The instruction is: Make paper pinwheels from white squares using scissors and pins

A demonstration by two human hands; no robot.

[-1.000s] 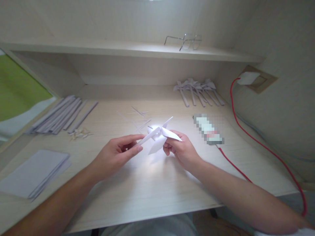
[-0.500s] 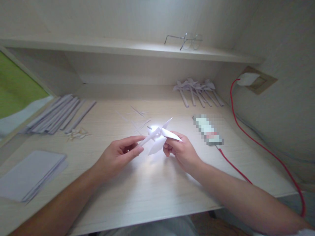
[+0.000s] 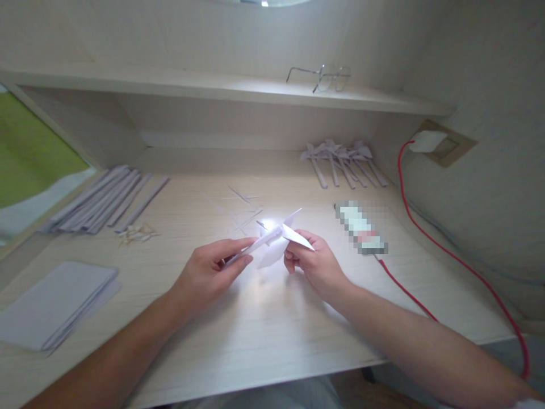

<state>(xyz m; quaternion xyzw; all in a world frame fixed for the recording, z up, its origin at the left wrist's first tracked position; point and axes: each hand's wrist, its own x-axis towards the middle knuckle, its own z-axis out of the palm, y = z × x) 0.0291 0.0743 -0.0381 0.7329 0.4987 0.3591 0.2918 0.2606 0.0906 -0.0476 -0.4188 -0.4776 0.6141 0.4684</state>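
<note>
While both hands, left (image 3: 208, 272) and right (image 3: 315, 264), pinch a pinwheel (image 3: 276, 241) mid-frame, pale bench (image 3: 264, 324) carries strips (image 3: 106, 199) upper left; glasses (image 3: 321, 76) top shelf.

Paper pinwheel (image 3: 279, 238) held above the middle of the desk (image 3: 255, 329), between left hand (image 3: 208, 272) and right hand (image 3: 313, 264); stick end pinched in the left, blades at the right. Scattered paper slivers (image 3: 242, 207) on the desk just behind the pinwheel. Row of paper strips (image 3: 102, 199) at far left; small scraps (image 3: 136, 232) just before them. Stack of sheets (image 3: 55, 304) at near left. Bundle of finished pinwheels (image 3: 343, 162) at far right, against the back. Blurred device (image 3: 361, 227) right of the hands, before that bundle; cable (image 3: 460, 261) running from it to the wall socket (image 3: 443, 146) at right. Glasses (image 3: 321, 76) on the shelf (image 3: 191, 85) above the desk.
</note>
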